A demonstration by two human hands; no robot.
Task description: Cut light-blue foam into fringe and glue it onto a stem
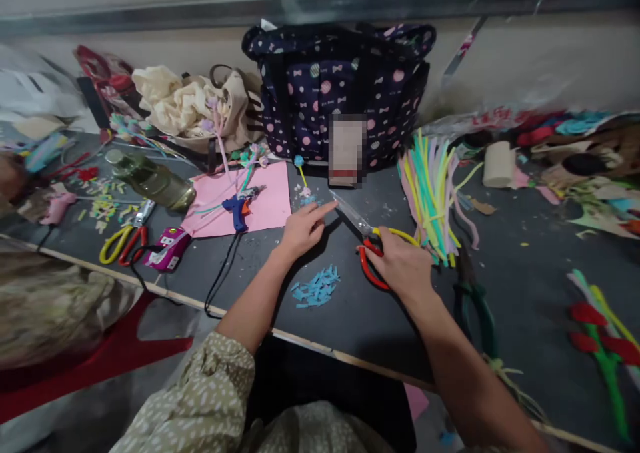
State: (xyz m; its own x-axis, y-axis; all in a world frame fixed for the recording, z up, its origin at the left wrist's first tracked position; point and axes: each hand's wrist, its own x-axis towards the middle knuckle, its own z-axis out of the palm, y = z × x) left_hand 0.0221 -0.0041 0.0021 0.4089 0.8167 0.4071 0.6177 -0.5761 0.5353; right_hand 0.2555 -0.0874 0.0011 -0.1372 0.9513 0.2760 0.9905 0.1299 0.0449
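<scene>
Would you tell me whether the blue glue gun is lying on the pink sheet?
Yes, the blue glue gun lies on the pink sheet, left of the left hand.

Scissors point(373, 240): two pairs point(123, 240); glue gun point(239, 210): one.

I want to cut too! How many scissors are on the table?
2: one scissors in the right hand, another scissors lying at the left beside the bottle. Clutter may hide more.

A craft workbench: glue gun point(239, 211), pipe cleaners point(431, 190), scissors point(373, 243), paper scraps point(316, 288).
</scene>
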